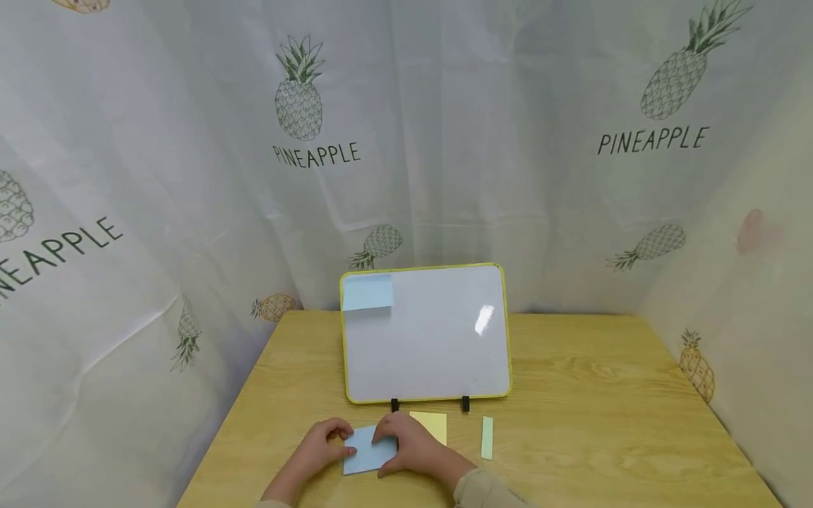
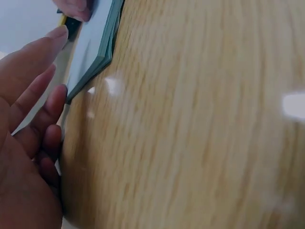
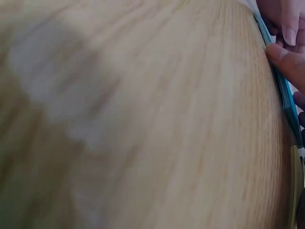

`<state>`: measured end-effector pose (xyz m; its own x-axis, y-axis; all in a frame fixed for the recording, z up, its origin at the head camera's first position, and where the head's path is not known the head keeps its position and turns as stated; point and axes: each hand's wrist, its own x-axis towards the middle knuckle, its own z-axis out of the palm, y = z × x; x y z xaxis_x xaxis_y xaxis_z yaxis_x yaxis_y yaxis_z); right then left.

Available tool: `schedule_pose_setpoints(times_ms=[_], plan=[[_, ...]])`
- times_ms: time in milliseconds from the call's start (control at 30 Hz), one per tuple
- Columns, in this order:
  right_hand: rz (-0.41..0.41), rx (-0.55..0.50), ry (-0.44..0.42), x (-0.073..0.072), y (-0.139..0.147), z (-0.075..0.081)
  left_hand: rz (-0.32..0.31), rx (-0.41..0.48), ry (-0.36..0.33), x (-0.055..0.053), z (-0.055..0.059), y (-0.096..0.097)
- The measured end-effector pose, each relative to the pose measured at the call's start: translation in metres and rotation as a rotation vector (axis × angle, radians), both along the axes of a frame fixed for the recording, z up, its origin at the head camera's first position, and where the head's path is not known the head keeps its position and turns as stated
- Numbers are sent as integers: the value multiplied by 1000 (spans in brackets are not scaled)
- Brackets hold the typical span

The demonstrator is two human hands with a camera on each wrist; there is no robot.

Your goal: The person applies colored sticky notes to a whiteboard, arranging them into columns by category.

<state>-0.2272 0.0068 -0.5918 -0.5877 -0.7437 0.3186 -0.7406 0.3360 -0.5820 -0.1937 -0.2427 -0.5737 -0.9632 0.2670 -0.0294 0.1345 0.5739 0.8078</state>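
Note:
A pad of light blue sticky notes (image 1: 363, 451) lies on the wooden table, its layered edge showing in the left wrist view. My right hand (image 1: 411, 446) grips the pad's right part, thumb at the near edge and fingers over the far side. At the left end is my left hand (image 1: 317, 446), its thumb reaching toward the pad's top. In the left wrist view the left fingers (image 2: 58, 98) bend loosely beside the pad's corner, apart from the thumb. One blue sticky note (image 1: 368, 291) is stuck on the upper left of the whiteboard (image 1: 438, 346), its lower edge lifted.
The yellow-framed whiteboard stands on black feet (image 1: 466, 403) behind the hands. A yellow sticky note pad (image 1: 435, 423) lies partly hidden behind the right hand. Farther right is a narrow pale green strip (image 1: 487, 437). A pineapple-print curtain (image 1: 457, 176) surrounds the table (image 1: 591, 409).

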Motion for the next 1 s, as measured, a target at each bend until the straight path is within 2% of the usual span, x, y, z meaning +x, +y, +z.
schedule_pose_setpoints(times_ms=[333,633,833,1000], plan=[[-20,-47,-52,4,1,-1,-21,58,17,3,-4,-2],[-22,-55,-97,6,1,1,-1,67,44,5,-7,-3],[-16,-52,-129,7,1,0,15,83,16,7,-7,-3],[-30,-71,-130,7,3,0,-11,133,4,6,-5,-4]])
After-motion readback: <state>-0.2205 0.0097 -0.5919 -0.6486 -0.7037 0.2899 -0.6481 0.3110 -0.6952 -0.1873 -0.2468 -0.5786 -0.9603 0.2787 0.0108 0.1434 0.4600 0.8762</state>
